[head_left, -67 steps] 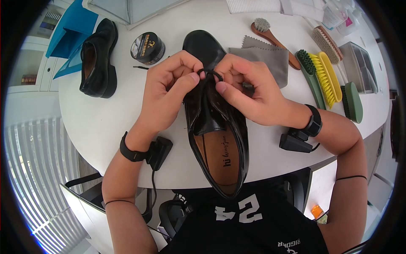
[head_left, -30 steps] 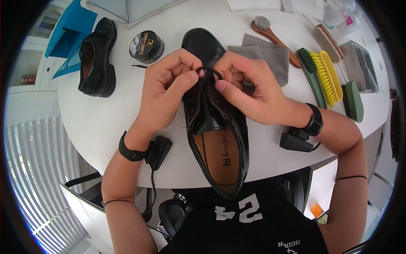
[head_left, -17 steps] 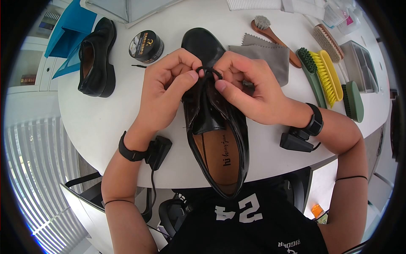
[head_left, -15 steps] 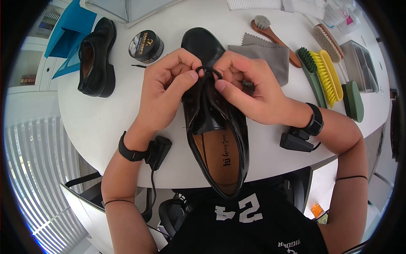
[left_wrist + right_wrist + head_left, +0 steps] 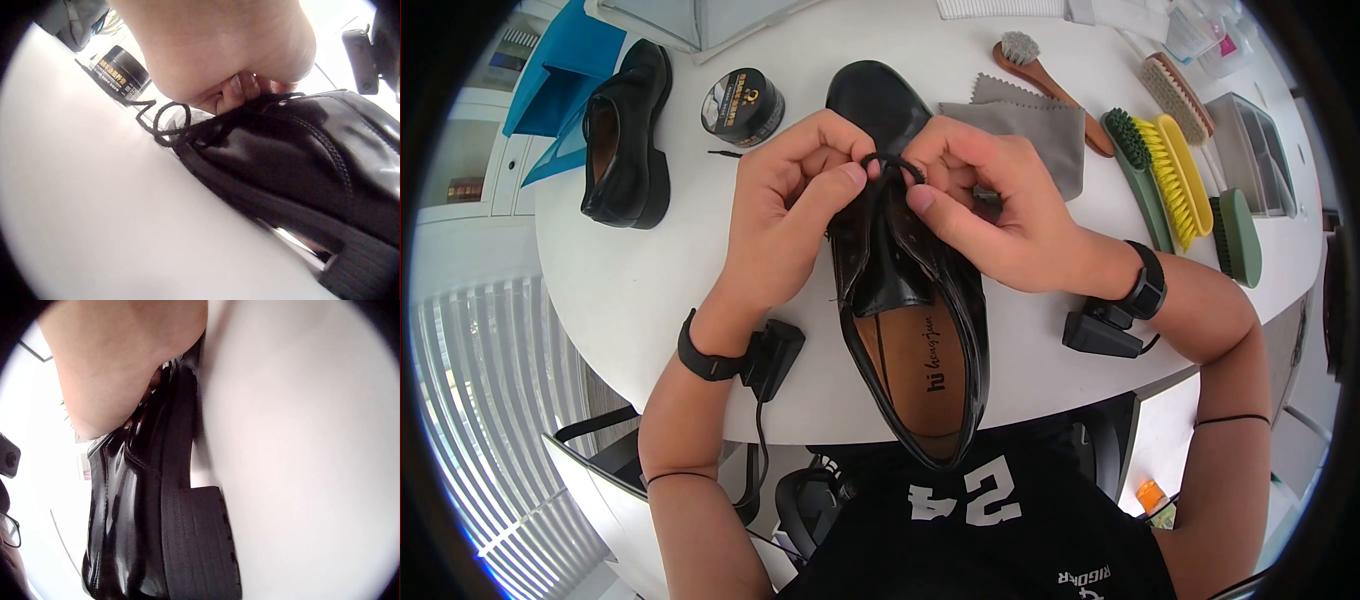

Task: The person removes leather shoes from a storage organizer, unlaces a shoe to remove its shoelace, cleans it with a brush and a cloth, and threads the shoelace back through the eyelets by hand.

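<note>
A glossy black dress shoe (image 5: 912, 380) with a tan insole stands on the white table, its toe pointing away from me. Over its eyelets both hands meet at the black shoelace (image 5: 890, 158). My left hand (image 5: 785, 205) pinches the lace between thumb and forefinger on the left side. My right hand (image 5: 1000, 205) pinches it likewise on the right, and a short arch of lace spans the two. In the left wrist view a loose length of shoelace (image 5: 172, 128) curls beside the shoe and trails over the table. The right wrist view shows the heel (image 5: 203, 544); the right fingertips are mostly hidden there.
A second black shoe (image 5: 628, 135) stands at the left by a blue bag (image 5: 565, 75). A round black tin (image 5: 742, 107) sits behind my left hand. To the right lie a grey cloth (image 5: 1040, 140), a wooden-handled brush (image 5: 1055, 90), a yellow brush (image 5: 1180, 180) and several others.
The view has shifted very slightly. Both hands keep their pinch on the shoelace, and the shoe stays in place beneath them.
</note>
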Available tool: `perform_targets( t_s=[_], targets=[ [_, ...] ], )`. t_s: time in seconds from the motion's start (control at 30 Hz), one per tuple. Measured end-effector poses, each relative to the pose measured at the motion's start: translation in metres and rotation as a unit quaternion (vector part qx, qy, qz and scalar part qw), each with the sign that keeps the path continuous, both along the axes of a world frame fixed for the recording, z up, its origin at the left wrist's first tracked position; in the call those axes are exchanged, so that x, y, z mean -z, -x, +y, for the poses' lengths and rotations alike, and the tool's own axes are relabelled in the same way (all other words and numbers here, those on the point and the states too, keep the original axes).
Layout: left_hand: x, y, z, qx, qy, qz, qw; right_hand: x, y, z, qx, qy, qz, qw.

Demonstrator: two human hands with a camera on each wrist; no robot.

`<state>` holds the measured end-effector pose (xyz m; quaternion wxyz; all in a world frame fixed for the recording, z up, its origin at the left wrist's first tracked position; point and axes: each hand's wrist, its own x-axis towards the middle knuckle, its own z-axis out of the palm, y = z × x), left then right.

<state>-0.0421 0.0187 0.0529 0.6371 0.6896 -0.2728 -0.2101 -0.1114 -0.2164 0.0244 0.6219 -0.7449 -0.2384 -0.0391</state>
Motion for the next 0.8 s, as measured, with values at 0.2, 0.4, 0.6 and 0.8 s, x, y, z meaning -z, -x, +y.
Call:
perform_targets(
  t_s=[0.2, 0.4, 0.6, 0.8],
  targets=[
    [0.0002, -0.0002, 0.0005, 0.001, -0.001, 0.001, 1.000, 0.0077, -0.0022, 0.0053, 0.022, -0.046, -0.005, 0.999],
    [0.0007, 0.0000, -0.0002, 0.002, 0.005, -0.003, 1.000, 0.0066, -0.0019, 0.0049, 0.020, -0.046, -0.002, 0.999],
    [0.0026, -0.0002, -0.0002, -0.001, 0.009, -0.005, 1.000, 0.0055, -0.0019, 0.0048, 0.021, -0.041, -0.007, 0.999],
    [0.0007, -0.0002, 0.0000, 0.000, 0.009, -0.005, 1.000, 0.0072, -0.0022, 0.0054, 0.023, -0.046, -0.009, 0.999]
  ],
)
